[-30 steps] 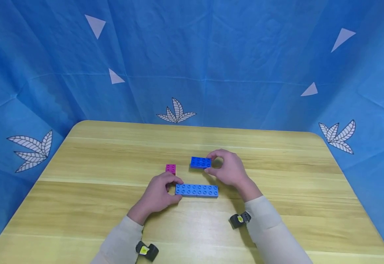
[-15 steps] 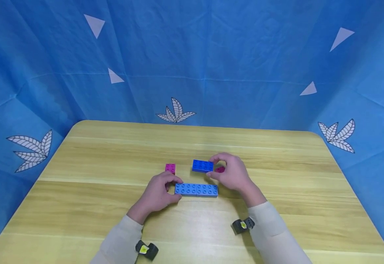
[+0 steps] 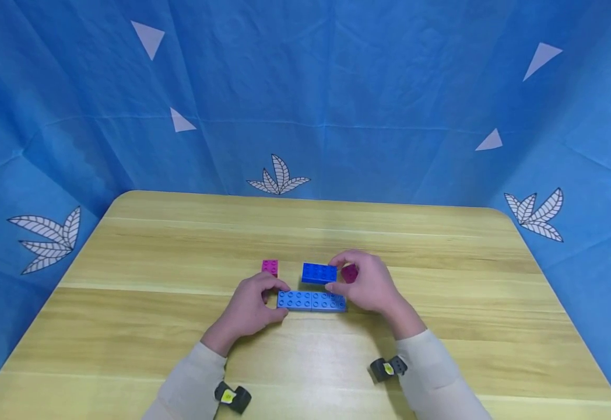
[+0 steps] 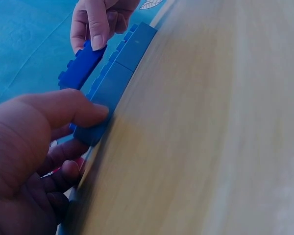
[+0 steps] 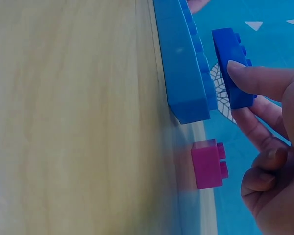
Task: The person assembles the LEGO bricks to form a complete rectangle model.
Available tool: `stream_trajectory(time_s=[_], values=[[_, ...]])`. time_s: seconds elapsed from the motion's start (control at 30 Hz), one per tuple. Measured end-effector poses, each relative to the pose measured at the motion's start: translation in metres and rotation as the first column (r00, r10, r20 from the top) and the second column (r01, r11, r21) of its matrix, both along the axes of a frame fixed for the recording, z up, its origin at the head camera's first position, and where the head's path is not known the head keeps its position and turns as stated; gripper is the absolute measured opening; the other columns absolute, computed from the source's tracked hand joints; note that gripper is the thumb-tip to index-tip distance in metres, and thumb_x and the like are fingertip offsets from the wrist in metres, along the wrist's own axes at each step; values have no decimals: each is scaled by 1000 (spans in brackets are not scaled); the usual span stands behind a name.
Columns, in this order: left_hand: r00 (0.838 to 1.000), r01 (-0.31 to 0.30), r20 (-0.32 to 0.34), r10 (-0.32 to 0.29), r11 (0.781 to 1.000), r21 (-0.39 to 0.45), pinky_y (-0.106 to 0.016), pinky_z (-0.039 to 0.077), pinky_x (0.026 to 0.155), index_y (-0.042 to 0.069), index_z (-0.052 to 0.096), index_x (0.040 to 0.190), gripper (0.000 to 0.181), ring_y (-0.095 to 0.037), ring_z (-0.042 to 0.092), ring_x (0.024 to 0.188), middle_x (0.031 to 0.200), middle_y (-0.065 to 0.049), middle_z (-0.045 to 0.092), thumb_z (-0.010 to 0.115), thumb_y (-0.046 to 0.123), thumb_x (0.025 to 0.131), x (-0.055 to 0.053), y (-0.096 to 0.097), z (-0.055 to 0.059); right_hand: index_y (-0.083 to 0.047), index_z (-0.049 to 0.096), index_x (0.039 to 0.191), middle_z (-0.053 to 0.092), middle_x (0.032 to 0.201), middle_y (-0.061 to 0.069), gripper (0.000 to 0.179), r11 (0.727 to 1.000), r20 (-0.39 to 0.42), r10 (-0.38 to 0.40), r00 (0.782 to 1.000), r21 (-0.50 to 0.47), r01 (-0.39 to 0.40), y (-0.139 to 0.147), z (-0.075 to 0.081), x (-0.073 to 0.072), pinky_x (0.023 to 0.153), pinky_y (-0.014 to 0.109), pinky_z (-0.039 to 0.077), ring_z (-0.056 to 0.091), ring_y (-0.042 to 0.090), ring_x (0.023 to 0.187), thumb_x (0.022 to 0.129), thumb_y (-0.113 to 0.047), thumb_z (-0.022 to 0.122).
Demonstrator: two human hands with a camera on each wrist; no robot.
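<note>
A long row of light blue bricks [image 3: 312, 301] lies on the wooden table [image 3: 153, 315]. My left hand [image 3: 250, 309] grips its left end between thumb and fingers; the same bricks [image 4: 112, 81] and thumb show in the left wrist view. My right hand [image 3: 365, 286] pinches a darker blue brick [image 3: 319, 272] by its right end and holds it just above and behind the row, as the right wrist view shows with the brick [image 5: 232, 66] beside the row [image 5: 183, 63]. A magenta brick [image 3: 350, 272] sits on the table under my right hand's fingers.
A second magenta brick [image 3: 270, 267] rests on the table behind my left hand. Blue cloth [image 3: 305, 99] with leaf and triangle prints walls in the table on the far and side edges. Wrist cameras [image 3: 232, 396] are strapped on both sleeves.
My right hand has carried the dark blue brick toward me and down, close to the light blue row. The magenta brick under it has come into view. My left hand has stayed put.
</note>
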State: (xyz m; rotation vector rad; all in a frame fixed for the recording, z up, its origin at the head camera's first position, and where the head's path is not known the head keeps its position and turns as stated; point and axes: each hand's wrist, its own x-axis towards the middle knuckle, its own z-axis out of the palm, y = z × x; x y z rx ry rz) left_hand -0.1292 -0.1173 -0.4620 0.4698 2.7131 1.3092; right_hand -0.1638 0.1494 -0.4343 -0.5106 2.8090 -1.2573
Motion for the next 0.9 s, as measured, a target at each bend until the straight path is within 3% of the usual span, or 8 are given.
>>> stream_trajectory(time_s=[0.5, 0.9], values=[[1000, -4, -2, 4, 1000, -5, -33, 44, 66, 18, 73, 105, 36, -16, 50, 77, 87, 6, 55, 89, 10, 73, 0, 1, 1, -19, 73, 102, 64, 88, 2, 33, 999, 3, 40, 999, -2, -40, -3, 1, 14, 70, 39, 44, 54, 27, 80, 74, -21, 90], [1000, 0, -7, 0, 1000, 0, -32, 44, 66, 18, 73, 104, 36, -16, 50, 76, 88, 7, 56, 89, 11, 73, 0, 0, 1, -22, 73, 101, 65, 94, -11, 33, 998, -6, 59, 998, -19, -59, -4, -2, 20, 76, 41, 47, 58, 25, 85, 73, -21, 91]])
